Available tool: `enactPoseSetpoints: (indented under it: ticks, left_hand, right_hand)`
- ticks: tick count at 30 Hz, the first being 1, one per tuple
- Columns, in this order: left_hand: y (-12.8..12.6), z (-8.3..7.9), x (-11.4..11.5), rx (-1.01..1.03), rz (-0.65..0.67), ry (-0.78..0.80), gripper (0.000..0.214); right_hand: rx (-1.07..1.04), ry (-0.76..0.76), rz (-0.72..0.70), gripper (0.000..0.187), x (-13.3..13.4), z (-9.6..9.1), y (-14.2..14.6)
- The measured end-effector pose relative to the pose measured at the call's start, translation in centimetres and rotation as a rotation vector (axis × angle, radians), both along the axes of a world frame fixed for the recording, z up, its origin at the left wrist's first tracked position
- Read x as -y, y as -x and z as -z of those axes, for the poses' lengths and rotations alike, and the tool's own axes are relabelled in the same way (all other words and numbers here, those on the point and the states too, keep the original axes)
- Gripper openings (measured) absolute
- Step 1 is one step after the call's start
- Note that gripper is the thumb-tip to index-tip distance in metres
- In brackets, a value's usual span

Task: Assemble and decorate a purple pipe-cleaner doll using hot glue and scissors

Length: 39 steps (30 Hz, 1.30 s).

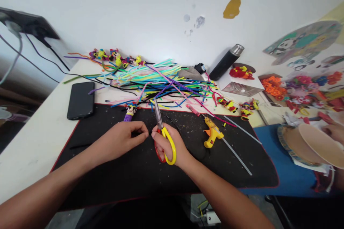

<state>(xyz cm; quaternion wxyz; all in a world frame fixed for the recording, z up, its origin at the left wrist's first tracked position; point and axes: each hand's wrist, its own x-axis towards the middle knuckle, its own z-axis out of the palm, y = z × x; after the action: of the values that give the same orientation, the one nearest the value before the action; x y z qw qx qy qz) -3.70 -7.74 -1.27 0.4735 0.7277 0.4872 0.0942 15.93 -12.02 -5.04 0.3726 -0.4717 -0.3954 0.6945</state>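
Note:
My right hand [172, 145] is closed around scissors [164, 136] with one yellow and one red handle loop; their blades point up and away from me. My left hand [126, 137] pinches the end of a thin black strand [147, 133], which reaches across to the fingertips of my right hand. Both hands hover over a black mat [150, 171]. A small purple figure with a doll head [130, 111] lies just beyond my left hand.
A heap of coloured pipe cleaners [161, 80] covers the table behind the mat. A black phone [80, 99] lies at left, a yellow glue gun [212, 134] and glue sticks at right. A dark bottle [225, 62] leans against the wall. Another person's hand [331, 128] holds paper plates at far right.

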Motion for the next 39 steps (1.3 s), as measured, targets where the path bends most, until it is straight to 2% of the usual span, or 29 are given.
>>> enactPoseSetpoints:
  ticks: [8, 21, 25, 32, 36, 39]
  left_hand:
    - [-0.2, -0.1, 0.3, -0.001, -0.016, -0.030, 0.025]
    - [1.5, 0.6, -0.2, 0.052, -0.109, -0.061, 0.025]
    - [1.4, 0.9, -0.1, 0.085, -0.087, -0.057, 0.022]
    - [2.0, 1.2, 0.1, 0.094, -0.099, -0.050, 0.019]
    - [2.1, 1.3, 0.1, 0.118, -0.115, -0.046, 0.022]
    - [2.1, 1.3, 0.0, 0.136, -0.130, -0.057, 0.025]
  right_hand:
    - [0.011, 0.004, 0.005, 0.031, 0.1, 0.0, 0.1]
    - [0.045, -0.018, 0.091, 0.026, -0.9, 1.0, -2.0]
    - [0.033, -0.016, 0.147, 0.027, -1.8, 0.8, -1.6]
    - [-0.005, 0.099, 0.279, 0.040, -3.1, 0.8, -1.6]
    - [-0.035, 0.092, 0.287, 0.039, -2.7, 1.1, -1.9]
    - [-0.039, 0.069, 0.244, 0.039, -1.8, 0.9, -2.1]
